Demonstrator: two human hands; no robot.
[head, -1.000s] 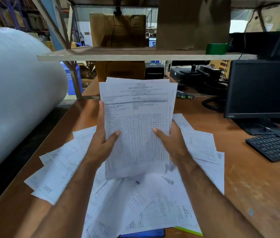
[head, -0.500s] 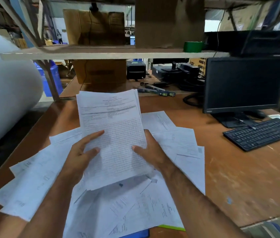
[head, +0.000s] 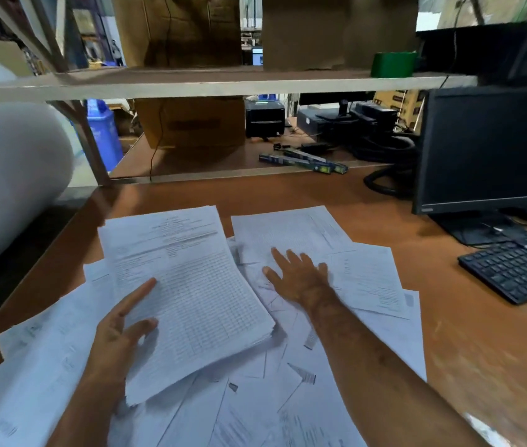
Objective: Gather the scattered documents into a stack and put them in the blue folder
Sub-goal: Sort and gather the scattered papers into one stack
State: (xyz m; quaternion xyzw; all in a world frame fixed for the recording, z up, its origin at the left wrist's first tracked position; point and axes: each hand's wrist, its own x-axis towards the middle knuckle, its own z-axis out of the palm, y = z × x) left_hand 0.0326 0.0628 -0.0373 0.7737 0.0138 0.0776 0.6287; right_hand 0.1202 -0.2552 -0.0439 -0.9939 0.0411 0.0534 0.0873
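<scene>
Head view, left hand (head: 120, 333) holding the stack (head: 188, 291), right hand (head: 300, 279) flat on loose sheets (head: 368, 279) beside the stack, print blurred, blue folder unseen.

White documents (head: 191, 285) with grey printed grid tables, scattered on orange-brown counter (head: 449, 333). Black monitor (head: 488, 146), black keyboard (head: 520, 266). Green tape roll (head: 392, 64). Blue bin (head: 104, 130). Brown cardboard boxes (head: 191, 121).

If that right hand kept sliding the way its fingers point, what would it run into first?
The right hand lies flat on loose sheets, fingers pointing away. It would first cross the far sheet, then bare desk; the pen boxes look next, though depth is unclear.
</scene>
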